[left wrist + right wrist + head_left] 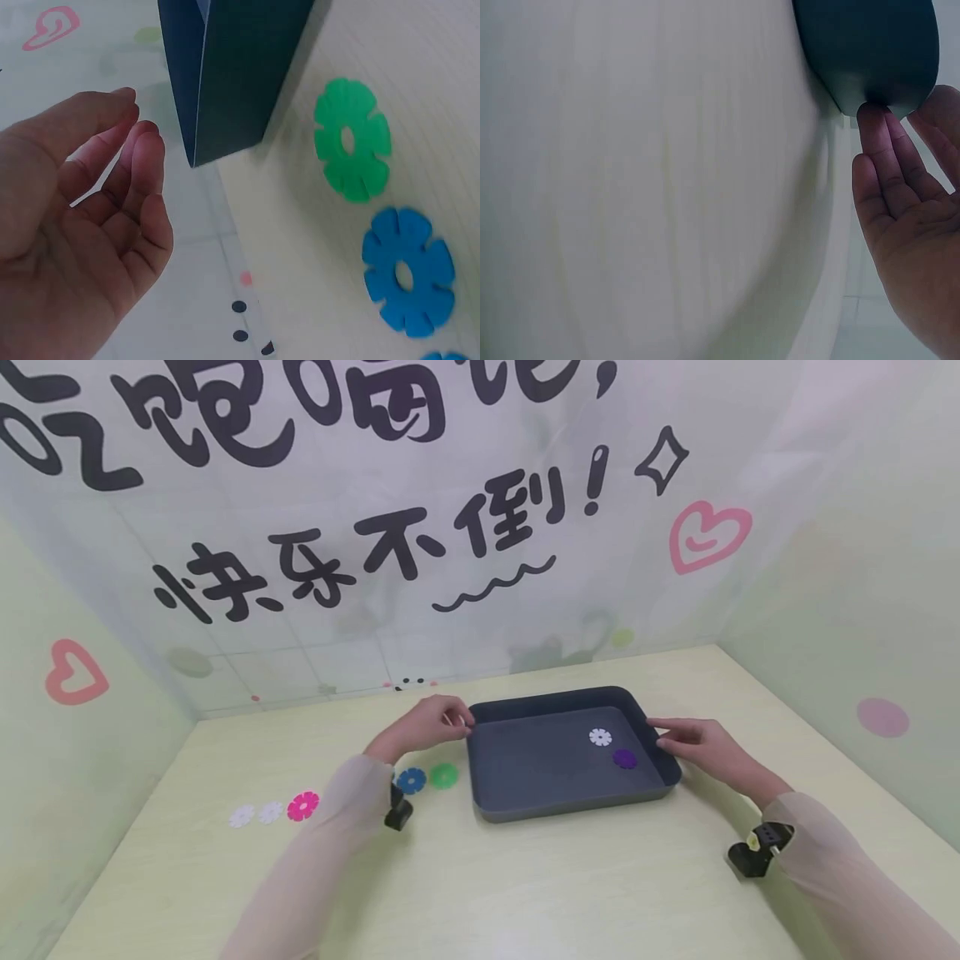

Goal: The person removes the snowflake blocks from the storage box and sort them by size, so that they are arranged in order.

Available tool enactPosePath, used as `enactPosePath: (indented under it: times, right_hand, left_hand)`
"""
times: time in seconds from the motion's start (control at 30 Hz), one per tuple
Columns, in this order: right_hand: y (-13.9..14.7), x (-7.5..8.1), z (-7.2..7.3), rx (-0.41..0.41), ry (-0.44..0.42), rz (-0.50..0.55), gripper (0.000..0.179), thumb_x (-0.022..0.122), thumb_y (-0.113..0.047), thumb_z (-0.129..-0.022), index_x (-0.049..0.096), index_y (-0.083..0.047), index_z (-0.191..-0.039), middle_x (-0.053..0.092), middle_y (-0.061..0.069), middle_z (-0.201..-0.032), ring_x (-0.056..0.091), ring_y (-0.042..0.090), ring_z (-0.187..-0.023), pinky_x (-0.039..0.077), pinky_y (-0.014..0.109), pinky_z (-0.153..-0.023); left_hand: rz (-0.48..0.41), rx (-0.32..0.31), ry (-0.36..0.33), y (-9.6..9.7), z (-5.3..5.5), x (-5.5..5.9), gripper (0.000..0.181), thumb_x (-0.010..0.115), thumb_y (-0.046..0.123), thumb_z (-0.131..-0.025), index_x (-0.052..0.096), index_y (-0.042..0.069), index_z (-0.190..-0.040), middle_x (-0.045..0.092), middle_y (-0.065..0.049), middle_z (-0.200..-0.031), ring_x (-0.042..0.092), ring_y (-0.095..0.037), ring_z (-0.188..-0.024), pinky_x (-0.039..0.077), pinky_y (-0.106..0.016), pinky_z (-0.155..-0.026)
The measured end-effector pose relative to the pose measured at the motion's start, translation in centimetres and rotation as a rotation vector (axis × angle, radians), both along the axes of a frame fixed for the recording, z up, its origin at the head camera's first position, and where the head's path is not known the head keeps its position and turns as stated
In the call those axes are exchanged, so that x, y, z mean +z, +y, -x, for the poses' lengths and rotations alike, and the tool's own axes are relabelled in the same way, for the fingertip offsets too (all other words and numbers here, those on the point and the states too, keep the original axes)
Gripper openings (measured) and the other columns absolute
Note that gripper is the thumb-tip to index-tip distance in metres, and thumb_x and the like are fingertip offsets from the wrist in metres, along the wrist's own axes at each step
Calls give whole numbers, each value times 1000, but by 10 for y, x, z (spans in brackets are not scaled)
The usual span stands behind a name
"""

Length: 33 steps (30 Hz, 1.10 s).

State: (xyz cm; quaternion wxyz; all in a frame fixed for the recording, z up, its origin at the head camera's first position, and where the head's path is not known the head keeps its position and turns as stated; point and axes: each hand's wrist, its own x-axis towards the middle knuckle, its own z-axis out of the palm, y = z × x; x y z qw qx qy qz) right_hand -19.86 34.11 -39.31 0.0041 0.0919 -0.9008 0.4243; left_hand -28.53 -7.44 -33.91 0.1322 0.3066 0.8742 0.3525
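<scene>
A dark grey rectangular tray lies on the table, holding a white flower-shaped disc and a purple flower-shaped disc near its right side. My left hand is by the tray's left rim; the left wrist view shows its fingers loosely bent, apart from the tray wall. On the right, my right hand touches the tray's side. Its extended fingers meet the outer wall in the right wrist view, with no curled grip visible.
Left of the tray lie a green disc and a blue disc. Farther left are a pink disc and two white ones, one of them a white disc. A printed wall covering stands behind the table.
</scene>
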Motion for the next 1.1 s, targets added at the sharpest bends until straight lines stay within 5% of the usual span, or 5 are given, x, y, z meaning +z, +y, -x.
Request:
enactPosePath:
  times: [0.53,0.73,1.1]
  right_hand:
    - [3,2,-1,-7,-3,2,44,59,-20,-90,50,2,-128,63,19,-104,57,2,-87,45,19,-73]
    - [3,2,-1,-8,-1,13,45,60,-21,-90,51,2,-127,59,22,-114,56,1,-89,45,20,-73]
    - [1,-2,3,3,0,31,44,60,-20,-90,51,2,-127,60,21,-111,56,1,-89,45,19,-74]
  left_hand:
    - [40,-162,-56,90,13,-9,21,63,7,-85,64,-2,-103,64,-6,-89,55,-11,-76,44,-22,-70]
    - [84,-140,-136,117,18,-17,20,63,8,-85,65,1,-103,64,-6,-91,55,-10,-74,44,-20,-67]
    - [65,-4,-279,154,20,-33,24,66,9,-84,64,2,-106,59,0,-82,51,-10,-66,42,-21,-58]
